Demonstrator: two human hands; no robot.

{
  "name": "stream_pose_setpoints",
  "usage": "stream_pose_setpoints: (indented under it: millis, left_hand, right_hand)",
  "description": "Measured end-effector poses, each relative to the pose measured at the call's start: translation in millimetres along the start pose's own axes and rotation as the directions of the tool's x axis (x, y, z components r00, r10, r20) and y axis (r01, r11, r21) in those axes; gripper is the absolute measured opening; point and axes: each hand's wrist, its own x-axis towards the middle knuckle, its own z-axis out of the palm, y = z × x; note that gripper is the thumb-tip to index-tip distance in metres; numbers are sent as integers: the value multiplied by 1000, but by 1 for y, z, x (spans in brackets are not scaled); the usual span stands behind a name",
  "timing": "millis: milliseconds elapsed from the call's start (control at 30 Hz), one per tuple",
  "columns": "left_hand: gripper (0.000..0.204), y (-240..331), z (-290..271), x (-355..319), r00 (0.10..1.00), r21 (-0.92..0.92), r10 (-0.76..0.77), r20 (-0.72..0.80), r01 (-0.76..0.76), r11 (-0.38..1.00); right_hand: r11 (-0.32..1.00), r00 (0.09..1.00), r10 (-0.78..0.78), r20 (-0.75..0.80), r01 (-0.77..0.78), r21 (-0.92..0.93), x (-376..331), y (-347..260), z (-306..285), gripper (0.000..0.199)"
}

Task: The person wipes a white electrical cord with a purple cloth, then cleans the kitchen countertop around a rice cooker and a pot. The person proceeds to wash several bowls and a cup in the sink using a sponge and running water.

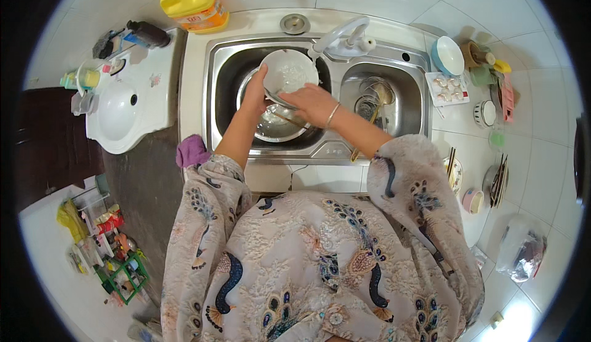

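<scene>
Over the left sink basin, a white bowl (287, 66) is tilted beneath the white tap (338, 34), with water glistening inside it. My left hand (254, 95) grips the bowl's left rim, thumb up along its edge. My right hand (313, 104) is closed at the bowl's lower rim; its fingertips are partly hidden there. Below both hands a round metal basin (280, 134) with water in it stands in the sink basin. A thin brown stick (289, 119) shows in it under my right hand.
The right sink basin (394, 120) holds a wire strainer (383, 91). A yellow detergent jug (196, 7) stands behind the sink at left. Along the right counter are a blue-white bowl (448, 56), a white tray (447, 88) and a small bowl (473, 201). A purple cloth (193, 151) lies by my left sleeve.
</scene>
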Motion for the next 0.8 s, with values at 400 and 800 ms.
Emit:
stream_pose_setpoints:
  millis: [400,800]
  left_hand:
    - [54,-9,4,-23,999,-154,-32,4,32,988]
    - [56,-19,-14,-11,984,-63,-134,121,142,988]
  right_hand:
    - [988,987,-130,-99,137,70,5,6,8,20]
    - [996,994,-64,-92,69,58,-2,-1,15,10]
